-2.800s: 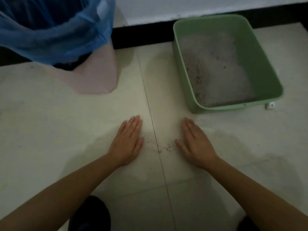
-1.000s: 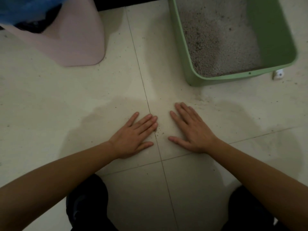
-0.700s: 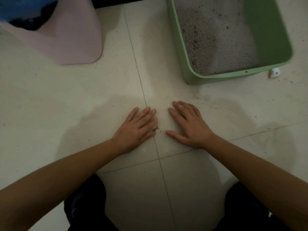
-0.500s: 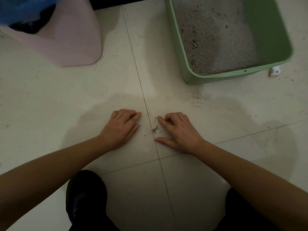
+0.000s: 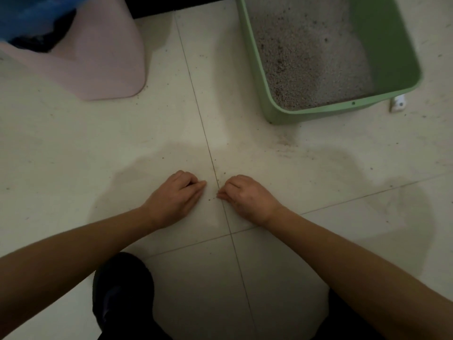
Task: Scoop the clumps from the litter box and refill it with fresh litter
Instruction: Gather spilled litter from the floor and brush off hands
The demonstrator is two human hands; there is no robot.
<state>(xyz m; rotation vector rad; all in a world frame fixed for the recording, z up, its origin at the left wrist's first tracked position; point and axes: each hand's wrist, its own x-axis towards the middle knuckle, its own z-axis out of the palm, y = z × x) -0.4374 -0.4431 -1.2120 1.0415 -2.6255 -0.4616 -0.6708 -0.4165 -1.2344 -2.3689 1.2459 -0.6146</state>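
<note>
A green litter box (image 5: 318,111) stands on the tiled floor at the upper right. It holds grey litter (image 5: 306,57) with darker specks on its left side. Both of my hands rest on the floor in front of me, either side of a tile seam. My left hand (image 5: 176,196) is curled with its fingers closed and nothing visible in it. My right hand (image 5: 245,197) is curled too, its fingertips pinched together on a few spilled litter grains (image 5: 211,199) at the seam. No scoop is in view.
A pink bin (image 5: 103,62) lined with a blue bag (image 5: 31,13) stands at the upper left. A small white object (image 5: 398,103) lies by the box's near right corner. More spilled grains (image 5: 285,146) lie near the box. My dark shoe (image 5: 122,285) is below.
Both hands lay flat with fingers spread, swept inward toward the seam and gathered grains into a small heap. Now their fingers are curled shut. The view tilted down, closer to the floor.
</note>
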